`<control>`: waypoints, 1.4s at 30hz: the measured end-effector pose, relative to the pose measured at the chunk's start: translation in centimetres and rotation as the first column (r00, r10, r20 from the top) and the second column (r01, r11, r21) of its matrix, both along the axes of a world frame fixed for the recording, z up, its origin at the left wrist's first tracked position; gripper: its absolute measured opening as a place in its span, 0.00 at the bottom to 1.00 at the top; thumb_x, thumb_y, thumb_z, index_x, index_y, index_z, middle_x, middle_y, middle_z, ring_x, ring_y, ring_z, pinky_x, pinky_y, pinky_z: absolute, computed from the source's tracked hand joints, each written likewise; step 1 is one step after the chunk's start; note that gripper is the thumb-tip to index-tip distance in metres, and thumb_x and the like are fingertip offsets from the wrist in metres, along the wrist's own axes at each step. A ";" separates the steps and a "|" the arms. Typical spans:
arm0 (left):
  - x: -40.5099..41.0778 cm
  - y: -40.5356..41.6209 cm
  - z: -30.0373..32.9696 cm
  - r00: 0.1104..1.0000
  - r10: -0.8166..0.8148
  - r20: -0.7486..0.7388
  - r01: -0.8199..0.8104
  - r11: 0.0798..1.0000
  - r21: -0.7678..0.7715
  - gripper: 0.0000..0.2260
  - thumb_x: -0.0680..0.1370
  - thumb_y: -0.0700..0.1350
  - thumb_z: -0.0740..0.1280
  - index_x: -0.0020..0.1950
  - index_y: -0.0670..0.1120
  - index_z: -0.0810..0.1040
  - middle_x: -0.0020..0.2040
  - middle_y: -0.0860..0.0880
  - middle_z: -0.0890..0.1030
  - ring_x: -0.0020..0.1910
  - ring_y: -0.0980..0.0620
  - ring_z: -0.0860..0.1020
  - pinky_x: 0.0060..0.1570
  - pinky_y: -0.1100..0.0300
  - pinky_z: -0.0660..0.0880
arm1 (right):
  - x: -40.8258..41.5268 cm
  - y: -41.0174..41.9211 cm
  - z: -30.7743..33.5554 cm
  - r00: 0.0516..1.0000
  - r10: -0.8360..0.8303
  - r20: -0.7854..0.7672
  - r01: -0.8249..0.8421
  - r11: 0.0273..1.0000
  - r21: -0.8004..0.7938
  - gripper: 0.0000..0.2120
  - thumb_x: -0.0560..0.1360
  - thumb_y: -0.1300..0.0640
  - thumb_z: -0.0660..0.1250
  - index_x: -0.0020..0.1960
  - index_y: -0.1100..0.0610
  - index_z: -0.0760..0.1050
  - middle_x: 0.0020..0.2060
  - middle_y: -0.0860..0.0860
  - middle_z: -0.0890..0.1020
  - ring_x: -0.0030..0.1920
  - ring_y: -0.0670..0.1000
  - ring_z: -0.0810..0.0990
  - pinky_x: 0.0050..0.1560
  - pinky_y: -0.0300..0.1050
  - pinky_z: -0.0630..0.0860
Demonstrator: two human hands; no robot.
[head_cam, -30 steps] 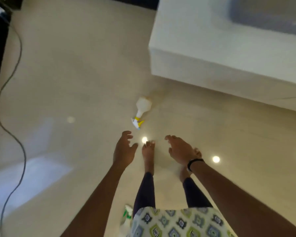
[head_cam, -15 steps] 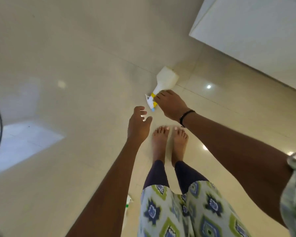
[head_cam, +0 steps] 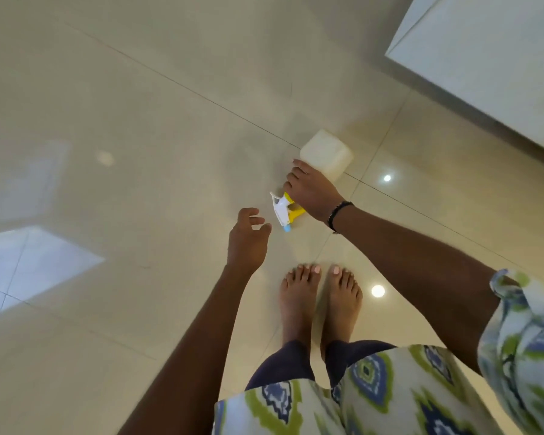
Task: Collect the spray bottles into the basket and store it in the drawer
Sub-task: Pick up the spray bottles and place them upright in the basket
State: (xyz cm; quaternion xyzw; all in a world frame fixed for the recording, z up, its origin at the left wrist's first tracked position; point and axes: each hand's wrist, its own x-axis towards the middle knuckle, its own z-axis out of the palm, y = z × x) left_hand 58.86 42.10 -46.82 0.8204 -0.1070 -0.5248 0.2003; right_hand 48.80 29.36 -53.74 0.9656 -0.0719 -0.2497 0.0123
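The right hand reaches down and closes around the neck of a spray bottle, fingers curled over the top of it where the pale body meets the nozzle. A dark band circles the wrist just behind the hand. The bottle lies on its side on the floor, its squarish cream body pointing away from the person and its white and yellow trigger head pointing back toward the feet, with a small blue tip at the end.

The left hand hovers just beside the trigger head, fingers spread and loosely curved — open and holding nothing, not touching the bottle.

Below the hands, two bare feet stand side by side on the glossy beige tiles, near the bottle. Dark leggings cover the ankles, and a patterned garment in green, blue and white fills the bottom edge; a sleeve of the same cloth shows on the right arm.

Small round lights reflect in the tiles to the right of the bottle and beside the feet, and a pale blue patch of light lies at the far left. A white block-like piece of furniture occupies the upper right corner — well apart from the bottle.
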 end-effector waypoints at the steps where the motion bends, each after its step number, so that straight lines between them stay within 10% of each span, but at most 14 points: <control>1: 0.0 -0.1 0.2 1.000 -0.007 0.007 0.007 1.000 0.006 0.13 0.78 0.42 0.63 0.62 0.45 0.71 0.58 0.48 0.79 0.47 0.52 0.74 0.44 0.61 0.69 | -0.2 -0.1 0.2 1.000 -0.021 0.017 0.020 1.000 0.006 0.08 0.73 0.60 0.63 0.46 0.51 0.79 0.42 0.45 0.83 0.45 0.49 0.82 0.69 0.44 0.70; 5: -0.2 0.0 3.1 0.972 -0.223 -0.068 0.228 0.970 0.084 0.08 0.77 0.40 0.62 0.50 0.41 0.80 0.51 0.47 0.83 0.45 0.52 0.77 0.34 0.70 0.69 | -0.9 0.2 2.7 0.913 -0.372 0.171 0.308 0.899 0.310 0.13 0.76 0.66 0.57 0.58 0.61 0.74 0.52 0.57 0.79 0.55 0.59 0.76 0.65 0.51 0.69; 9: -1.4 0.3 8.0 0.873 -0.441 -0.208 0.464 0.882 0.077 0.09 0.77 0.41 0.62 0.52 0.42 0.80 0.54 0.45 0.82 0.54 0.47 0.79 0.48 0.63 0.72 | -2.6 1.0 9.1 0.591 -0.786 0.181 0.483 0.524 0.701 0.15 0.75 0.64 0.67 0.61 0.61 0.74 0.57 0.55 0.78 0.56 0.55 0.76 0.55 0.45 0.74; 17: -4.8 -4.7 22.0 0.827 -0.532 0.183 0.558 0.818 -0.140 0.25 0.79 0.48 0.62 0.74 0.51 0.58 0.74 0.52 0.66 0.71 0.51 0.68 0.68 0.53 0.70 | -8.2 -0.5 26.5 0.129 -0.985 0.117 0.508 0.167 0.845 0.19 0.72 0.67 0.68 0.62 0.59 0.75 0.54 0.53 0.76 0.52 0.47 0.73 0.54 0.19 0.63; 29: -14.6 -23.8 38.1 0.717 -0.446 0.536 0.696 0.408 -0.591 0.26 0.76 0.45 0.67 0.73 0.52 0.63 0.74 0.56 0.64 0.72 0.58 0.63 0.53 0.84 0.59 | -17.2 -12.0 45.5 -0.298 -0.874 0.385 0.346 0.277 0.896 0.20 0.75 0.65 0.70 0.63 0.50 0.73 0.57 0.42 0.80 0.58 0.41 0.79 0.59 0.32 0.74; 36: -26.8 -33.6 40.4 0.719 -0.449 0.531 0.678 0.285 -0.678 0.24 0.76 0.44 0.68 0.71 0.45 0.67 0.71 0.47 0.71 0.70 0.49 0.67 0.66 0.63 0.65 | -28.5 -20.5 47.6 -0.453 -0.742 0.495 0.390 0.334 0.858 0.16 0.74 0.65 0.70 0.62 0.59 0.75 0.53 0.45 0.81 0.51 0.40 0.79 0.52 0.39 0.78; 39: -32.3 -37.2 40.5 0.718 -0.490 0.494 0.656 0.239 -0.716 0.24 0.75 0.43 0.68 0.70 0.44 0.67 0.69 0.47 0.72 0.69 0.48 0.68 0.67 0.57 0.67 | -34.4 -23.5 48.8 -0.469 -0.743 0.478 0.375 0.323 0.869 0.17 0.73 0.62 0.70 0.59 0.47 0.74 0.47 0.31 0.81 0.48 0.33 0.78 0.47 0.30 0.75; 42: -37.4 -40.2 39.8 0.696 -0.555 0.457 0.644 0.200 -0.738 0.24 0.75 0.41 0.69 0.69 0.39 0.68 0.68 0.42 0.73 0.69 0.44 0.69 0.68 0.46 0.67 | -39.7 -26.1 48.4 -0.494 -0.745 0.448 0.362 0.293 0.885 0.15 0.73 0.63 0.71 0.58 0.56 0.75 0.46 0.27 0.80 0.48 0.29 0.78 0.47 0.23 0.72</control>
